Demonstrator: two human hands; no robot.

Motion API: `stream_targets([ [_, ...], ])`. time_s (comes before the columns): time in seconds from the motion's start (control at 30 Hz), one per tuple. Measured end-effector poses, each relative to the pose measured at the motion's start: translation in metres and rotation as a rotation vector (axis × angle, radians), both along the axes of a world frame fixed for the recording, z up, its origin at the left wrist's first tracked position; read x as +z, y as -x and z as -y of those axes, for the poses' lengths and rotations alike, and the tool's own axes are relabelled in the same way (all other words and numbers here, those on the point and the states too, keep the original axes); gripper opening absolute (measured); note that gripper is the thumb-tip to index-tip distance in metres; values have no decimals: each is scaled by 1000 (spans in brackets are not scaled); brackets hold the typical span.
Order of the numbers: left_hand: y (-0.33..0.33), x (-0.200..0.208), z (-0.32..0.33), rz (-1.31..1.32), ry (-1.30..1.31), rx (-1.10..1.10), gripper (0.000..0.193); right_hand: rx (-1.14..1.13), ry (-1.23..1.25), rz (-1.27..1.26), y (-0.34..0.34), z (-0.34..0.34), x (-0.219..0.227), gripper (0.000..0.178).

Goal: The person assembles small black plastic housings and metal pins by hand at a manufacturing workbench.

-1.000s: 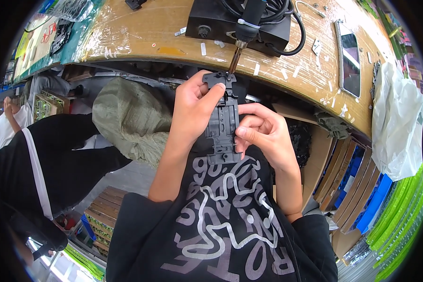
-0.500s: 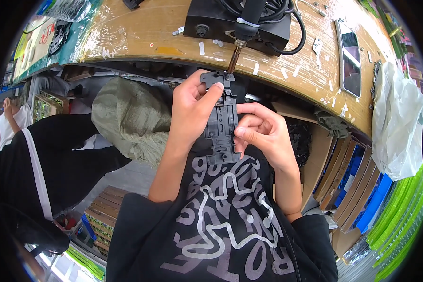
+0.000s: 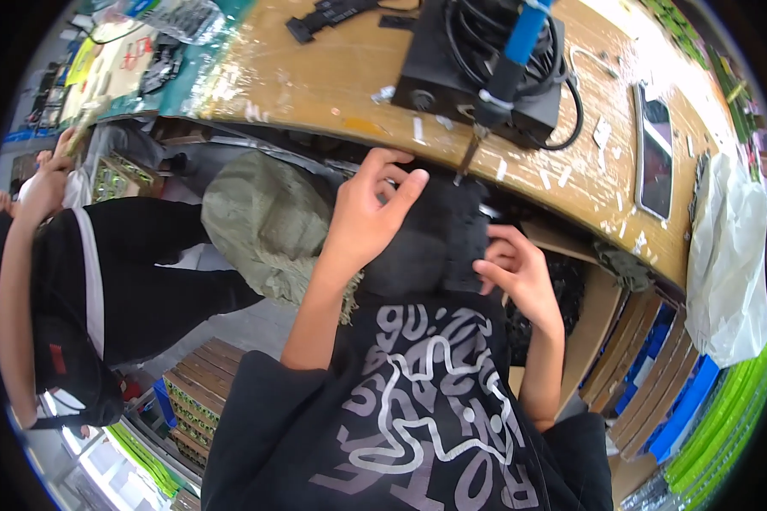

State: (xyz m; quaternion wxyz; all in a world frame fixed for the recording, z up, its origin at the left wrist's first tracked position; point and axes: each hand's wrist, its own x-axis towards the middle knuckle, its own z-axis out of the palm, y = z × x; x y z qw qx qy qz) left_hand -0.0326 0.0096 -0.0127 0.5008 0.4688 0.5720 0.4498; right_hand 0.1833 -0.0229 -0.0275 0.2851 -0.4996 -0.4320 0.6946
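A long black plastic part [image 3: 465, 247] is held along its right edge by the fingers and thumb of my right hand [image 3: 516, 266]; motion blurs its details. My left hand [image 3: 373, 204] is off the part, to its left, with thumb and fingers apart and nothing seen between them. Above the part, a blue-and-black handled tool [image 3: 507, 72] points its thin metal tip downward past the bench edge. That tip is close to the part's top end; whether they touch I cannot tell.
On the wooden bench [image 3: 315, 94] are a black box [image 3: 439, 64] with coiled cable, a phone [image 3: 654, 153] and another black part [image 3: 332, 15]. A white bag [image 3: 729, 264] hangs at the right. Green cloth [image 3: 268, 204] lies left; a co-worker's arm [image 3: 21, 281] shows beyond.
My left hand has let go of the black part and moved off it. My right hand has carried the part lower, away from the tool tip. The whole view has shifted.
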Motion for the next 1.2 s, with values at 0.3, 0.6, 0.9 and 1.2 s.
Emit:
stream_targets([
  [0.3, 57, 50, -69, -437, -436, 352, 18, -521, 207, 904, -207, 74, -195, 36],
  [0.6, 85, 25, -158, -1168, -662, 210, 43, -602, 323, 629, -239, 91, -167, 30],
  [0.9, 74, 36, -158, -931, -666, 231, 38, -408, -346, 563, -150, -22, 116, 18],
  [1.2, 48, 47, -68, -43, -354, 343, 18, -372, -768, 1093, -222, -193, 64, 21],
])
